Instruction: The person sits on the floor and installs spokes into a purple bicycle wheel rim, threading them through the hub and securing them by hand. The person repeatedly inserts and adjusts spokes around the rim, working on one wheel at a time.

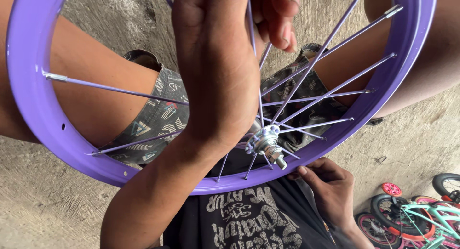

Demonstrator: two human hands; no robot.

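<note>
Purple wheel rim lies flat across the seated person's lap, above patterned shorts, over a concrete floor. Silver hub sits low of centre in the view, with its threaded axle end sticking out toward the lower right.

Left hand: reaches in through the wheel from below, back of the hand to the camera. Its fingers are curled near the top of the frame, pinched around a thin purple spoke that runs down to the hub.

Right hand: low, just under the rim near the hub, fingers loosely bent. What they have hold of, if anything, I cannot tell; the rim and a dark shirt hide the fingertips.

Several spokes are seated at the rim with silver nipples, e.g. upper right and far left. Others hang loose from the hub, ends short of the rim.

Risks, as judged:
- Loose spokes could cross or tangle, since many fan freely from one flange.
- The pinched spoke may bend if forced past its neighbours.
- The rim rests only on the thighs; a knee shift could tip it.

Small bicycles stand at lower right, well apart.
</note>
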